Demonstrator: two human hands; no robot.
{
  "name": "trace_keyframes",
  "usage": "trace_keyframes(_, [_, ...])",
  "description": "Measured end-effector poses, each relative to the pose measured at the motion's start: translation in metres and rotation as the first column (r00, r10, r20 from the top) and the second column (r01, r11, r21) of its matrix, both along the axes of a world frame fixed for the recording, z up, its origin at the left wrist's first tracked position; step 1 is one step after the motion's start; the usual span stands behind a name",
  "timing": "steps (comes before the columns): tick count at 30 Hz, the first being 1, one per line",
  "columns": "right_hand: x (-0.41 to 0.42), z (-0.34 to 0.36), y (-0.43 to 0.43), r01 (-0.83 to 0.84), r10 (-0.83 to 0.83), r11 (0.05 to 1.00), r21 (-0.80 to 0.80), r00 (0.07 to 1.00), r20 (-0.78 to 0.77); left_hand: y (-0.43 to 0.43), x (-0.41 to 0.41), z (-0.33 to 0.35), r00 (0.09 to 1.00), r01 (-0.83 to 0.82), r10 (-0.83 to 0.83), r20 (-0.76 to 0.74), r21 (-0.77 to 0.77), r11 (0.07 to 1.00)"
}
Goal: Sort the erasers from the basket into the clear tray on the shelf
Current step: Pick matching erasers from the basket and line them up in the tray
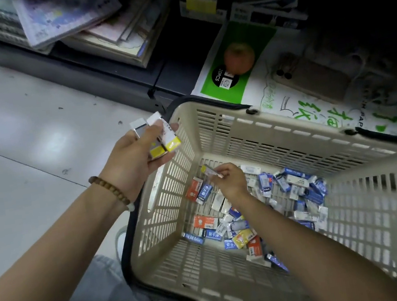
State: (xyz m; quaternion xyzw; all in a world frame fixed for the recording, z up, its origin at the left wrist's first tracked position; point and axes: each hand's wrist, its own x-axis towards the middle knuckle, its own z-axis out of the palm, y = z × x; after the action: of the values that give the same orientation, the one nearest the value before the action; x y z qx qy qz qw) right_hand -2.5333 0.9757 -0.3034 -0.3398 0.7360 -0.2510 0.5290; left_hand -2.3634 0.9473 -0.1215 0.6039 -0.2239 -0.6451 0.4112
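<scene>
"20PCS" stands in white on a black round label point(223, 77) of the green package point(253, 39), beyond the fingers point(163, 129) of the left hand point(132, 160), to their right. Well right of the right hand point(230, 181), a white sheet point(285, 101) carries the letters "PAP" beside large green characters that I cannot read. The print on the yellow erasers point(162, 140) gripped in the left fingers, and on the eraser point(208, 170) that the right fingers pinch, is too small to read.

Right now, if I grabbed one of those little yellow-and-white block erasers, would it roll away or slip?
Probably not roll: the yellow-and-white block erasers look flat-sided. Likely light, since the left hand holds several at once. Their sleeves look smooth, so one might slip out.
</scene>
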Motion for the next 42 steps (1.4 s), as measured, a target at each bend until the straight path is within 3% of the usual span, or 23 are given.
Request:
trace_keyframes(3, [-0.024,0.041,-0.002,0.107,-0.099,0.991,-0.078,0.990,0.099,0.002,-0.014,0.012,0.995,0.095,-0.097,-0.036,-0.043,0.995])
trace_keyframes(8, [-0.092,0.152,-0.002,0.106,-0.056,0.981,-0.165,0.957,0.286,0.003,-0.052,0.049,0.982,0.177,-0.183,-0.049,-0.100,0.979])
trace_keyframes(17, [-0.153,0.355,0.036,-0.065,0.204,0.861,-0.505,0.953,0.224,0.007,-0.131,0.141,0.869,0.470,-0.491,-0.063,-0.205,0.858])
trace_keyframes(21, [-0.153,0.375,0.050,-0.002,0.147,0.809,-0.587,0.969,0.200,0.028,-0.152,0.159,0.772,0.597,-0.627,-0.110,-0.215,0.773])
trace_keyframes(25, [-0.155,0.377,0.055,-0.066,0.104,0.772,-0.632,0.994,0.024,0.039,-0.168,0.164,0.685,0.701,-0.721,0.106,-0.367,0.611])
trace_keyframes(27, [-0.157,0.380,0.057,-0.054,0.063,0.763,-0.644,0.998,-0.009,0.037,-0.169,0.167,0.685,0.698,-0.715,0.138,-0.403,0.591])
trace_keyframes(30, [-0.158,0.384,0.058,0.059,0.001,0.793,-0.606,0.995,0.098,0.031,-0.167,0.170,0.704,0.683,-0.694,0.155,-0.416,0.600])
trace_keyframes(34, [-0.156,0.387,0.058,0.053,0.061,0.860,-0.507,0.977,0.206,0.027,-0.165,0.174,0.668,0.717,-0.712,0.217,-0.441,0.539])
trace_keyframes(37, [-0.157,0.389,0.057,0.034,0.081,0.877,-0.479,0.973,0.216,0.027,-0.165,0.177,0.676,0.715,-0.707,0.209,-0.419,0.560])
trace_keyframes(40, [-0.162,0.394,0.054,0.043,0.091,0.889,-0.455,0.959,0.268,0.025,-0.164,0.182,0.723,0.653,-0.691,0.015,-0.343,0.676])
trace_keyframes(42, [-0.166,0.399,0.052,0.011,0.141,0.886,-0.463,0.946,0.291,0.021,-0.162,0.183,0.736,0.644,-0.676,0.020,-0.325,0.692])
